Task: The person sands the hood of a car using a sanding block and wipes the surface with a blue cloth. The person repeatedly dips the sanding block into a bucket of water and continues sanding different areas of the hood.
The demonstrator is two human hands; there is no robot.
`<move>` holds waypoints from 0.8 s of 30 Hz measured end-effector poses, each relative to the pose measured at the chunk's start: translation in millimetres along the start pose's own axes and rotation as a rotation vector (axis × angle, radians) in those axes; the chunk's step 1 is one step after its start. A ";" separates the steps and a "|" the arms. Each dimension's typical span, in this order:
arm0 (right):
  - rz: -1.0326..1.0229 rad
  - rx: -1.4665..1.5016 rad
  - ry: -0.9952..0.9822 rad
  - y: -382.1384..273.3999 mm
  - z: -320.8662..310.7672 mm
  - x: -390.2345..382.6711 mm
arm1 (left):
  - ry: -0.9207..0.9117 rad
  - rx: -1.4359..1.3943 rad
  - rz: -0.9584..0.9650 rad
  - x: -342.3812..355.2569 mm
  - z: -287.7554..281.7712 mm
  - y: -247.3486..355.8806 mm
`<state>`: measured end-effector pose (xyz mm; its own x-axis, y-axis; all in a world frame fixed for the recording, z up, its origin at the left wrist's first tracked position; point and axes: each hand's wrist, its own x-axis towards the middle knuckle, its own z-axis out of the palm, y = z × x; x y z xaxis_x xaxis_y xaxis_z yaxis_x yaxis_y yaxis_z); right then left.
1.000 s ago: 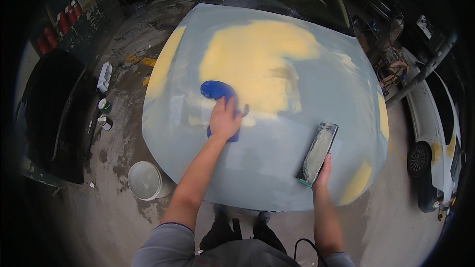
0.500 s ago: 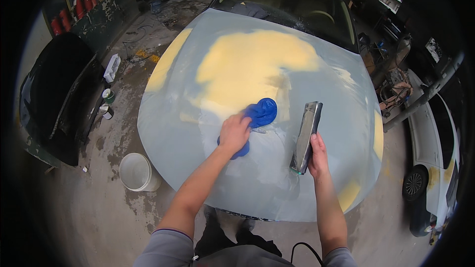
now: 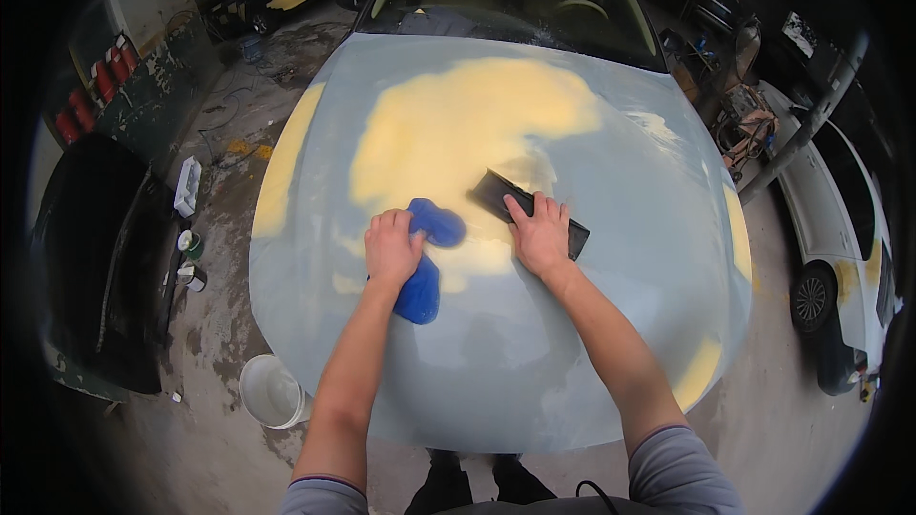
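Observation:
A car hood lies before me, grey with a large yellow patch across its upper middle. My left hand is closed on a blue cloth, bunched on the hood near the patch's lower edge; parts of it stick out above and below the fingers. To the right, my right hand grips a long dark sanding block from above. The block rests flat and slanted on the hood, at the lower right of the yellow patch. Its underside is hidden.
A white bucket stands on the floor left of the hood. Small cans and a black car panel are farther left. A white car and a slanted pole stand on the right. The windshield is beyond the hood.
My right hand has turned the sanding block over from a raised, tilted hold and laid it on the hood, farther up and left. My left hand has moved left with the blue cloth.

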<state>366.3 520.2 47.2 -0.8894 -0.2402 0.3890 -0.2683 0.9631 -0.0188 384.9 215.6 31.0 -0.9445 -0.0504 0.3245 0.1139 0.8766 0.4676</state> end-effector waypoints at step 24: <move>-0.036 0.044 -0.042 10.3 15.6 50.0 | 0.172 -0.091 0.151 140.5 -36.6 80.9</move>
<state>313.3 516.2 52.1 -0.8932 -0.2805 0.3515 -0.3158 0.9477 -0.0461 272.7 261.9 144.5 -0.8492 -0.0099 0.5280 0.2843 0.8340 0.4729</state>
